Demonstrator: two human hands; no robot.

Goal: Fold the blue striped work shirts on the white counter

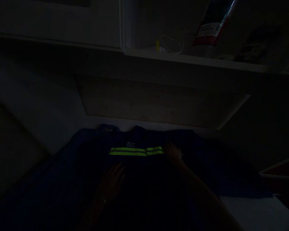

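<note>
The scene is very dark. A dark blue work jacket [144,166] with a yellow-green reflective stripe [136,151] lies spread flat on a white surface [255,211], collar away from me. My left hand [112,181] rests flat on the cloth below the stripe's left end, fingers stretched out. My right hand [173,151] lies on the jacket just right of the stripe's right end; its fingers seem laid flat, but the dark blurs them.
A pale shelf [195,61] runs across the back, bearing a red-and-white labelled container [213,29], a small yellow thing [157,45] and a white cable. A pale panel [154,102] stands behind the jacket. A tray edge [279,170] shows at the right.
</note>
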